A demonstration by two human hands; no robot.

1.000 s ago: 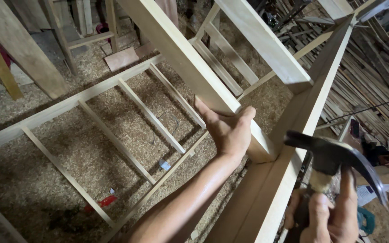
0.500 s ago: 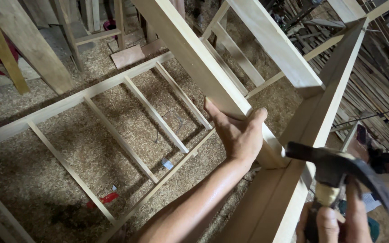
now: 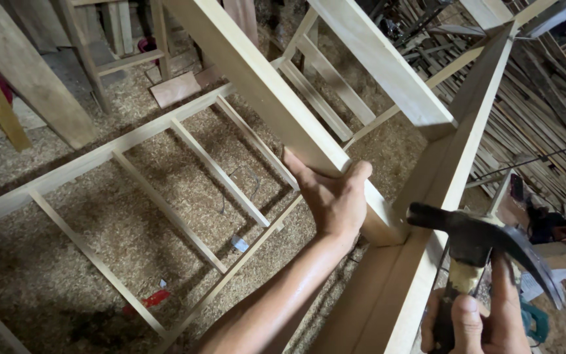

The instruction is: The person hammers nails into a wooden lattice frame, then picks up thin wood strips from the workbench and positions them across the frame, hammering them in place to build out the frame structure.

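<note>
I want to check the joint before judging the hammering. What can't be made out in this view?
- Joint between crosspiece and side rail: the left hand covers it; any nail is unseen.
- Hammer handle: hidden inside the right hand, cut by the bottom edge.
- Stacked wood, right: too blurred.

Between my left hand (image 3: 335, 200), wrapped round the cross board (image 3: 276, 105), and my right hand (image 3: 473, 321), gripping the hammer (image 3: 486, 242), only a narrow gap stays open at the joint, walled in by the long side rail (image 3: 453, 164) running to the far corner. I see freer room to the left, over the sawdust floor (image 3: 54, 262), though the ladder-like frame (image 3: 165, 196) lying there bars it with thin slats. To the right of the rail, stacked timber (image 3: 545, 111) crowds the way.
</note>
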